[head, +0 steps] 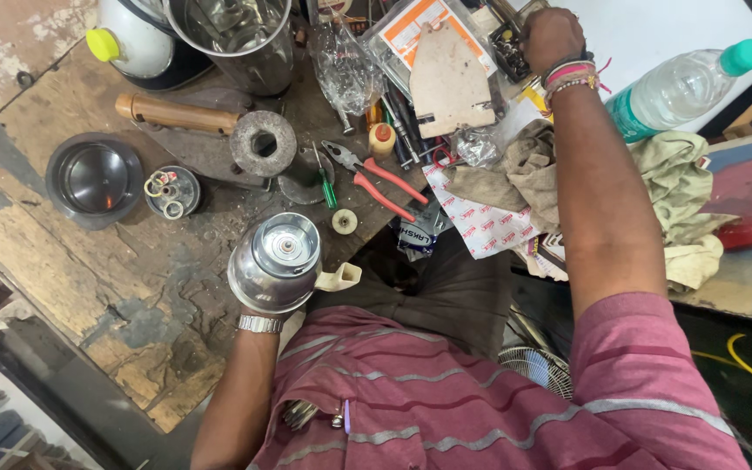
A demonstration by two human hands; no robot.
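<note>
While your left hand (258,312) grips the steel jar (275,261) from below, base turned up at you, your fingers are hidden under it, so all you can say is that it is wrapped round the jar and carrying it. The jar sits just off the bench (63,261) edge, right above your lap, with its cream handle (341,278) poking out at three o'clock.

Up at one o'clock your right hand (552,36) is closed into the clutter of small parts (508,52); whether it actually pinches anything there, you cannot tell.

Watch the jar, I'd say: one hand, a polished wall, and nothing under it but your knees. A slip would drop it, and your eyes are split between two far-apart hands. That long reach also passes over the rag (524,174) and beside the water bottle (681,87), which lies on its side at two o'clock and could roll if nudged.

Containers now. At nine o'clock of the jar a small round tin (171,191) holds a few metal rings. Left of it stands a shallow steel bowl (95,178) with nothing visible inside. At twelve o'clock a big steel vessel (232,39) stands open; its contents are hard to read. Red-handled pliers (376,178) lie between the jar and the clutter.
</note>
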